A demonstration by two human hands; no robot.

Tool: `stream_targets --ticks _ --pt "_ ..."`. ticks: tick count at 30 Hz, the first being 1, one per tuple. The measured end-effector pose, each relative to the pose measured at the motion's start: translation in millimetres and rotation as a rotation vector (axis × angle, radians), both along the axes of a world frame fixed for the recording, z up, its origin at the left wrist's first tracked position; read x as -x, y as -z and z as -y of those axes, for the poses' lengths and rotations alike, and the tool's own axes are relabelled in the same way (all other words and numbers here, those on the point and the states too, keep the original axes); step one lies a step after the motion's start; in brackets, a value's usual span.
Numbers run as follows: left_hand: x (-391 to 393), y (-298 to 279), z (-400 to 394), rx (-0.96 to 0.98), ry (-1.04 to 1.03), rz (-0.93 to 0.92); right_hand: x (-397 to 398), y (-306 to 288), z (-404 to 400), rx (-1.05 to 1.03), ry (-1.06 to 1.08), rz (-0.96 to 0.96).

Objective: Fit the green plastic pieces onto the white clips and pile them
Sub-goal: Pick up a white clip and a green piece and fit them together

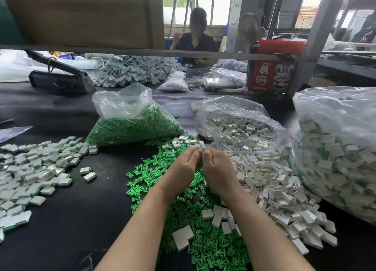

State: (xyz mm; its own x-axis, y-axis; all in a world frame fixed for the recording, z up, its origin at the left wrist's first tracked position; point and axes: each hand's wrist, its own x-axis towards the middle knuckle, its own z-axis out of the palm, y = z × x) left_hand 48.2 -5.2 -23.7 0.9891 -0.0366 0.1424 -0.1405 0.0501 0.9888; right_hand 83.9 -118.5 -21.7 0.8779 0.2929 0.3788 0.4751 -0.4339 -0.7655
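My left hand [186,162] and my right hand [215,164] meet knuckle to knuckle over the table's middle, fingers curled, pinching a small white clip [200,148] between their tips. Any green piece in that grip is hidden. Loose green plastic pieces [203,236] spread under and before my forearms. To the right lies a heap of loose white clips [270,187]. At the left edge lies a pile of fitted clips [30,169] with green showing at their edges.
An open bag of green pieces [132,126] and an open bag of white clips [236,128] stand behind my hands. A large bag of fitted clips [341,158] fills the right side. A person sits across the black table [71,219]. A red carton [270,75] stands behind.
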Motion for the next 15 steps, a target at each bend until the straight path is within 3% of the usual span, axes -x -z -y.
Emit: stream_targets --ticks 15 --pt "0.6 1.6 8.3 -0.136 -0.101 0.032 -2.1 4.5 0.1 0.068 0.046 0.017"
